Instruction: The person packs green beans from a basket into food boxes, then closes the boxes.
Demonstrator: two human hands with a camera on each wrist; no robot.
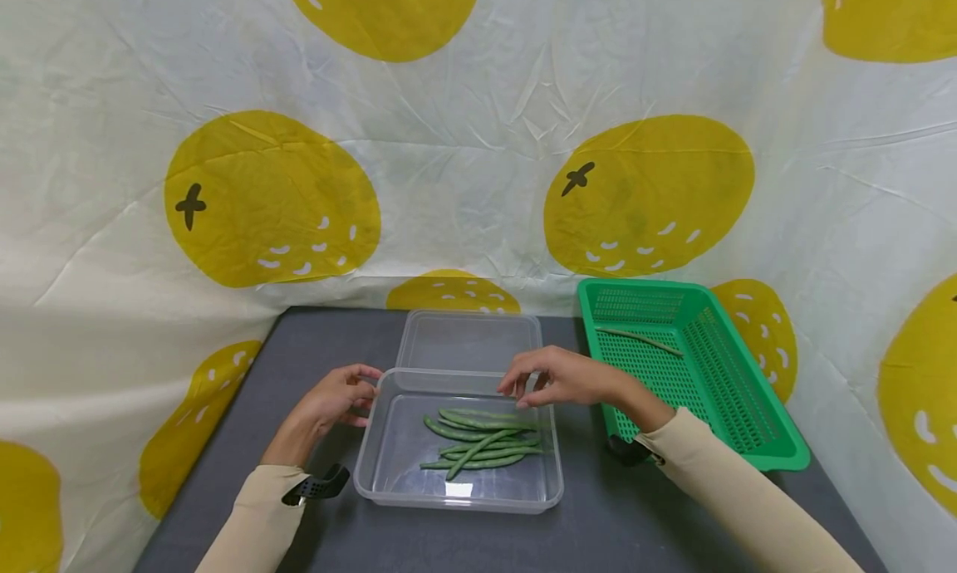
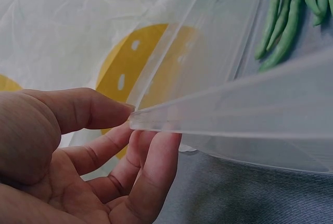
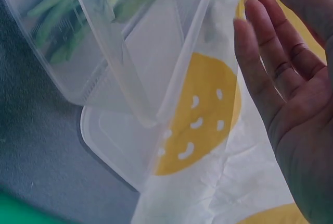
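Observation:
A clear plastic container (image 1: 365, 453) stands on the dark table, with several green beans (image 1: 478, 451) lying in a loose pile on its floor. At its far left corner, my left hand (image 1: 331, 403) pinches the rim; the left wrist view shows the thumb (image 2: 99, 108) on the corner edge and fingers underneath. Over the far right part of the container hovers my right hand (image 1: 564, 378), fingers loosely bent. Nothing lies between those fingers (image 3: 260, 36) in the right wrist view.
Behind the container lies a flat clear lid (image 1: 471, 340). To the right stands a green perforated basket (image 1: 755, 382) holding a single long bean (image 1: 645, 340). A white cloth with yellow fruit prints (image 1: 463, 199) hangs behind the table (image 1: 321, 340).

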